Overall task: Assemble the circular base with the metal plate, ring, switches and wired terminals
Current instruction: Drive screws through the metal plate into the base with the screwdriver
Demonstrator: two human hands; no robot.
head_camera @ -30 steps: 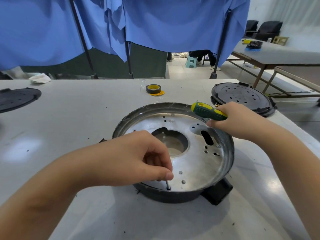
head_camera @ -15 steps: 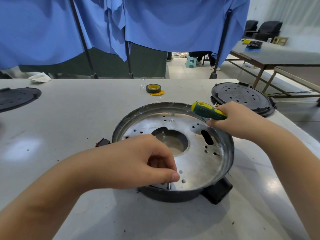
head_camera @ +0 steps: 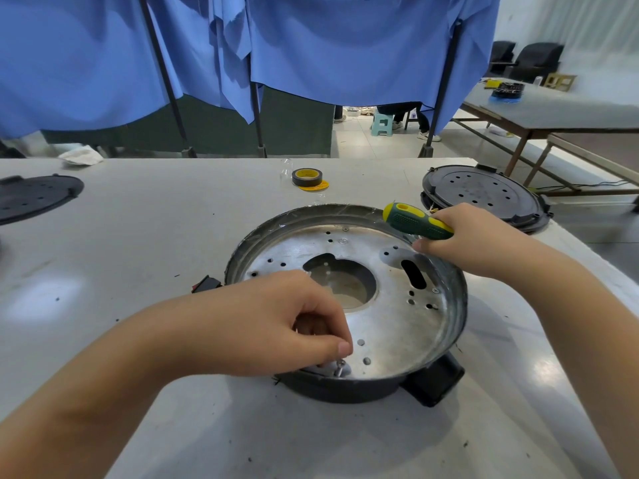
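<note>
The circular base is set at mid-table, the metal plate seated inside it. At its near rim a small screw is pinched upright by the left hand — since a second ago it has been shifted a little rightward and lowered into a hole, so fastening is judged imminent. One screwdriver is gripped by the right hand, resting on the far rim. Counted outward: two black perforated lids, one tape roll.

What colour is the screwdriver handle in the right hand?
Green with yellow patches, gripped by the right hand; head view.
</note>
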